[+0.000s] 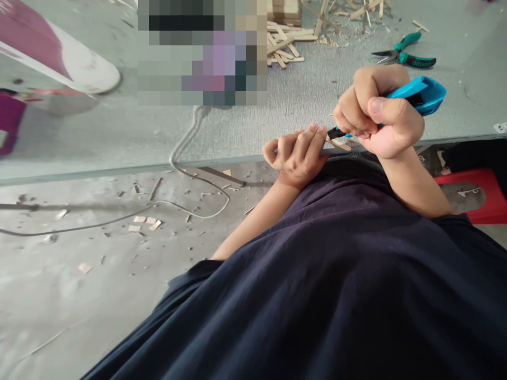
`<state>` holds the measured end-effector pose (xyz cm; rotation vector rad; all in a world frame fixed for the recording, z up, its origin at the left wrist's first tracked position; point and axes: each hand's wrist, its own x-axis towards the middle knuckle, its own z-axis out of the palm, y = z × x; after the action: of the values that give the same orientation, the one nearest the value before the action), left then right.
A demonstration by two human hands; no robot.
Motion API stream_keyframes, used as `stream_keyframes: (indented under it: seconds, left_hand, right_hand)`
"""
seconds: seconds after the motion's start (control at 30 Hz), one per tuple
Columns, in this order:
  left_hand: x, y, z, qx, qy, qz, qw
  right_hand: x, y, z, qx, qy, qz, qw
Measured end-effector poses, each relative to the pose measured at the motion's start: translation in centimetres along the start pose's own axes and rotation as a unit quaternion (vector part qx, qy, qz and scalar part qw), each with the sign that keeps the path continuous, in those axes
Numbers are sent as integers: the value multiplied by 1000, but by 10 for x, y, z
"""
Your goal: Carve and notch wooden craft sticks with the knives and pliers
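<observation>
My right hand (pixel 380 113) is wrapped round a blue utility knife (pixel 431 97), whose dark tip points down to the left. Close by, at the table's front edge, my left hand (pixel 297 153) has its fingers curled over a wooden craft stick (pixel 339 143). The stick's rounded end sticks out to the right, under the knife tip. Whether the blade touches the wood I cannot tell, and the stick's other end is hidden by my fingers.
Green-handled pliers (pixel 412 53) lie beyond my right hand. Loose craft sticks (pixel 285 45) are heaped at the back. A white cable (pixel 186 140) hangs over the table edge (pixel 99 171). A red stool (pixel 489 198) stands at right, and wood scraps (pixel 146 221) litter the floor.
</observation>
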<state>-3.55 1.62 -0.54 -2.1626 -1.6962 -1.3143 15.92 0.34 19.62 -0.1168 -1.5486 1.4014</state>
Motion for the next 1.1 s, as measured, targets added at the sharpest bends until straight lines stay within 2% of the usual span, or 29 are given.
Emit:
stream_keyframes:
  seconds: [0.13,0.33,0.43,0.57,0.7,0.77,0.9,1.03,1.1]
  left_hand:
    - [0,2,2,1,-2,-2,1000]
    - [3,8,-2,-10,-45,-28,999]
    - [3,9,-2,3,-18,-8,1000]
    - [0,8,-1,36,37,32,998]
    - [-2,8,0,20,21,18,999]
    - [-2,9,0,4,6,0,1000]
    - [-1,12,0,-8,-11,-30,999]
    - [0,15,-2,-27,-27,-51,998]
    - [1,16,-2,-30,-27,-55,998]
  right_hand:
    - [-5,3,-4,35,26,-2,999]
    - [-4,0,1,64,0,89,994]
    - [-2,-3,0,65,-5,115,991]
    - [-8,-6,-3,37,9,75,996]
    - [-13,3,3,11,78,-72,994]
    - [-12,11,8,15,82,-101,991]
    - [-9,23,9,49,79,-123,988]
    - [-12,18,4,35,68,-68,995]
    - [-13,13,2,29,70,-67,995]
